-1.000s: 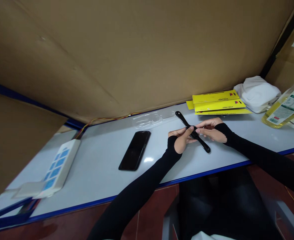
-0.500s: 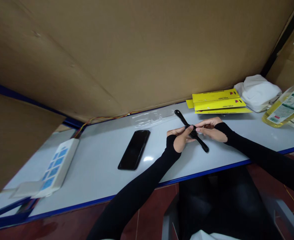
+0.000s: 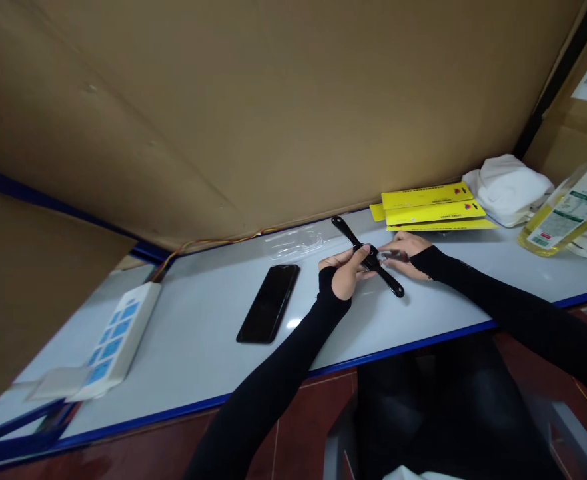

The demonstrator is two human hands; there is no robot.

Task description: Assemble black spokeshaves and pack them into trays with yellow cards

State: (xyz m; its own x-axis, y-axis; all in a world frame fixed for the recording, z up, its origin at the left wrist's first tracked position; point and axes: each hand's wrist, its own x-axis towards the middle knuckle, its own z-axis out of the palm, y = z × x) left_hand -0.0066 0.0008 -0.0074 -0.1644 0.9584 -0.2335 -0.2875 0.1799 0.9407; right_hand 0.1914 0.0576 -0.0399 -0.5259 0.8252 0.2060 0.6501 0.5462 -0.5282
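Both hands meet over the middle of the white worktop (image 3: 198,333), nearer its back edge than its blue front edge. The left hand (image 3: 344,277) has its fingers pinched on the middle of a black watch-like band (image 3: 368,257), whose two straps stick out, one toward the back edge, one toward the front. The body at the centre is covered by the fingers, so what it is stays hard to make out. The right hand (image 3: 407,257) pinches a small clear piece (image 3: 392,254) just beside the band; it is blurred and its shape is unclear. A black phone (image 3: 268,303) lies flat to the left. Yellow packets (image 3: 430,205) sit at the back edge, a bottle (image 3: 566,217) toward the right edge
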